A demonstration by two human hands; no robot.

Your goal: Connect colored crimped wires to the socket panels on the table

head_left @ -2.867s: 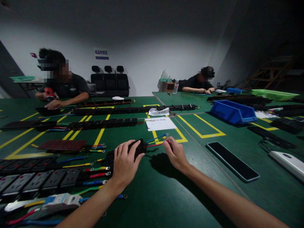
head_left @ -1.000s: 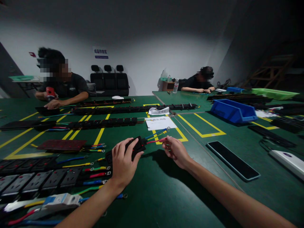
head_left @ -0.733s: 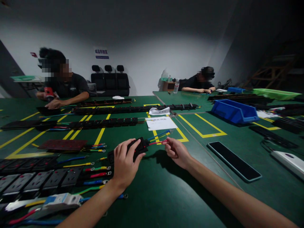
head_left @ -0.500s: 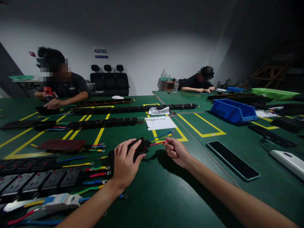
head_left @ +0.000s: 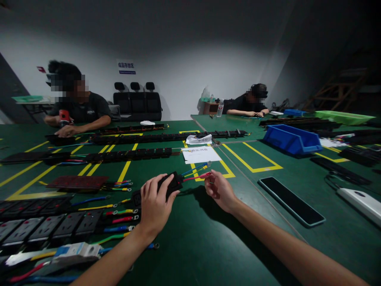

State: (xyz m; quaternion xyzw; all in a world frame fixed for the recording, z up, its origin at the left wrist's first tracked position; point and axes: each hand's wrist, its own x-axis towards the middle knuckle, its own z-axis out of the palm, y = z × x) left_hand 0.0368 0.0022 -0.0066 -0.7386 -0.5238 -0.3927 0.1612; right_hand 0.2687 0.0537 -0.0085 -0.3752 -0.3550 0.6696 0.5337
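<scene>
My left hand (head_left: 156, 204) is closed over a black socket strip (head_left: 177, 182), fingers on top and thumb along the near side. Red, blue and yellow-green wires come out of its right end. My right hand (head_left: 219, 191) pinches the red wire (head_left: 195, 178) close to its terminal, holding it out to the right. Just behind, the blue wire (head_left: 193, 169) and the yellow-green wire (head_left: 199, 171) stick out loose. Part of the socket strip is hidden under my left hand. More socket strips (head_left: 44, 230) with lugged wires lie at the left.
A phone (head_left: 291, 200) and a white device (head_left: 360, 204) lie to the right. Beyond them stands a blue bin (head_left: 291, 139). A paper sheet (head_left: 201, 155) lies ahead. Across the green table, one person (head_left: 89, 107) holds a red tool; another person (head_left: 244, 104) leans on the table.
The socket strip and my left hand have shifted slightly left. My right hand has moved a little left and its fingers have loosened slightly around the red wire's end.
</scene>
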